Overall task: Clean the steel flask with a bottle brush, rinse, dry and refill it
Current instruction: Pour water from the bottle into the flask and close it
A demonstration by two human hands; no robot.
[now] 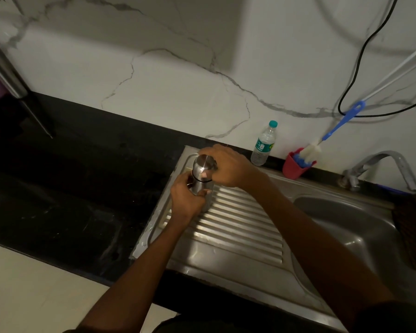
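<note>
A steel flask (200,175) stands upright at the far left corner of the ribbed steel drainboard (238,227). My left hand (186,200) is wrapped around the flask's body. Over its capped top, my right hand (226,165) grips the lid. A bottle brush (332,133) with a blue handle and white bristles leans in a red cup (293,168) by the wall. A clear plastic water bottle (264,144) with a teal cap stands beside that cup.
The sink basin (346,227) lies to the right, with a steel tap (382,167) behind it. Black countertop (70,176) stretches to the left. A black cable (360,68) and a white tube hang on the marble wall. A dark cloth (413,227) drapes at the right edge.
</note>
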